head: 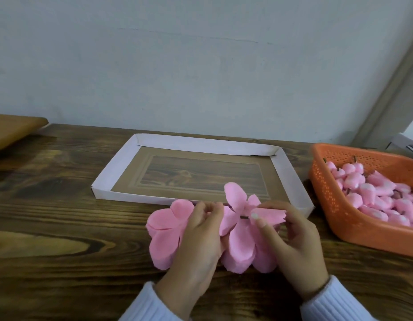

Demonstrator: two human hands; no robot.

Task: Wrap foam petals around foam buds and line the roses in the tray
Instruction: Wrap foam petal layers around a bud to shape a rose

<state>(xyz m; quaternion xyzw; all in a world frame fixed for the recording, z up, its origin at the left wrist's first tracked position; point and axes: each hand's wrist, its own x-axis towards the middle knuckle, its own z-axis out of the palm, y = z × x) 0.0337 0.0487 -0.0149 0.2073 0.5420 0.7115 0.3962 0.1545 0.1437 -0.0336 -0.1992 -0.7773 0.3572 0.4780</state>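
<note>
While pink foam petals (240, 242) are pinched at curled left hand (200, 232) fingertips, petal-wrapped foam bud (270, 215) is gripped between right hand (293, 246) thumb and fingers, just before cardboard tray (112, 167).

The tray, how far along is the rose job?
Done: nothing yet; the white tray holds no roses. In hand: the left hand pinches the pink petals while the right hand pinches a stemmed bud against them. Left: wrapping this rose, and the orange basket holds a pile of buds.
</note>
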